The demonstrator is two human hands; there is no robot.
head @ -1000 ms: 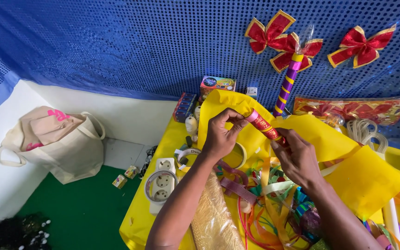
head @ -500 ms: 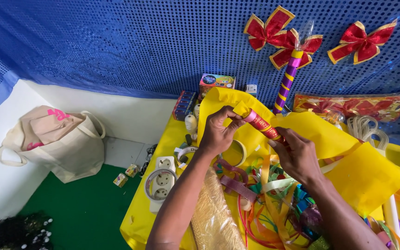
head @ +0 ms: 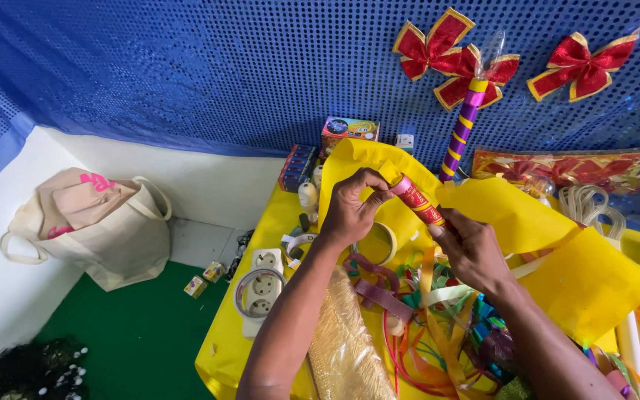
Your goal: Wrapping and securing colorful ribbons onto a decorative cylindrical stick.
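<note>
While yellow paper (head: 512,215) drapes behind unchanged, both hands keep pinching the red tube (head: 418,201), left hand (head: 350,211) uppermost, right hand (head: 472,248) below.

The left hand (head: 350,211) has slid its fingers (head: 374,180) further over the red tube's (head: 416,201) upper end; the right hand (head: 472,248) has edged slightly lower beneath the tube.

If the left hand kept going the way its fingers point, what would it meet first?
Probably the red and gold tube that the left hand already pinches at its upper end; past it lies the yellow sheet, though depth is unclear.
</note>
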